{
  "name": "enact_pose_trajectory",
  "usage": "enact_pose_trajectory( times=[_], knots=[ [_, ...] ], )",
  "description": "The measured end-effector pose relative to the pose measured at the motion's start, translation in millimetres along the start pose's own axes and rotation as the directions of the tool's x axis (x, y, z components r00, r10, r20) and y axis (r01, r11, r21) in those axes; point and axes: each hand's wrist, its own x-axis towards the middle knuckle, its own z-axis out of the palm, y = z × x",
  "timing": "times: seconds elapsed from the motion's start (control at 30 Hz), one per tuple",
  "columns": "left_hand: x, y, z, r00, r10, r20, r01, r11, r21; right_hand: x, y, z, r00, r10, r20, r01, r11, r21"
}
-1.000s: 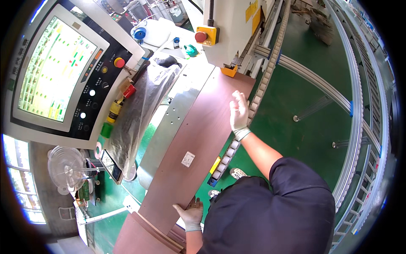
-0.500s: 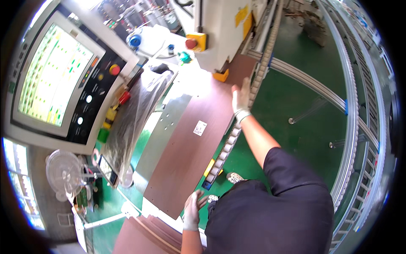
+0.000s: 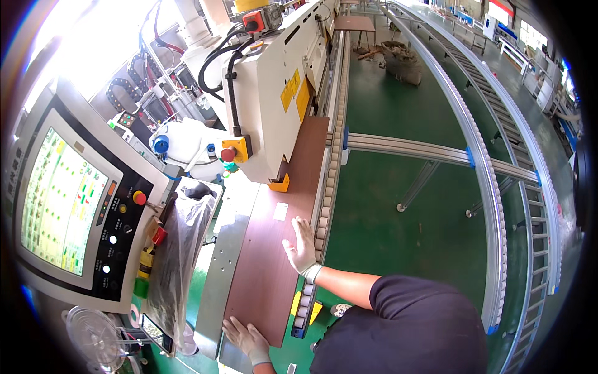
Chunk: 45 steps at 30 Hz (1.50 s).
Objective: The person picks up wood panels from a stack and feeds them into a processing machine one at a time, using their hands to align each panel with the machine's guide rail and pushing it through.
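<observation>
A long brown wood-grain board (image 3: 261, 280) lies on the metal machine bed (image 3: 215, 274), its far part passing under the white machine head. A small white label (image 3: 281, 211) sits on its upper face. Gloved and open, my right hand (image 3: 302, 249) rests on the board by its right edge, fingers pointing away from me. My left hand (image 3: 247, 341), also in a pale glove, has its fingers spread at the board's near end. Neither hand grips anything.
Roller track (image 3: 321, 230) runs along the board's right side. The white machine head (image 3: 268, 106) carries a red button on a yellow box (image 3: 236, 149). At left stand a control screen (image 3: 62, 199) and a plastic-covered surface (image 3: 177, 249). Metal conveyor rails (image 3: 473, 137) curve along the right.
The labelled board has slid away from me, farther under the machine head. My left hand has come to its near end, and the view has shifted to show more of the machine.
</observation>
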Motion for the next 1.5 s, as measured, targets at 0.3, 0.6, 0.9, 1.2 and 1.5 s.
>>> enact_pose_trajectory(
  times=[0.3,0.6,0.9,1.2,1.5],
  knots=[
    [56,30,11,0.998,-0.06,-0.012,0.061,0.994,0.086,4,-5,-6,0.992,-0.088,0.087,0.086,0.996,0.025],
    [60,33,7,0.998,-0.055,-0.021,0.057,0.995,0.081,7,-7,-10,0.989,-0.106,0.099,0.1,0.993,0.068],
    [58,35,5,0.998,-0.05,-0.045,0.055,0.993,0.101,4,-3,-7,0.989,-0.095,0.116,0.081,0.99,0.116],
    [53,33,2,0.997,-0.017,-0.076,0.022,0.997,0.069,-5,-5,-8,0.985,-0.104,0.14,0.075,0.977,0.199],
    [-33,7,21,0.982,0.126,-0.141,-0.13,0.991,-0.024,-92,-7,-86,0.493,-0.535,0.686,0.589,0.785,0.19]
  ],
)
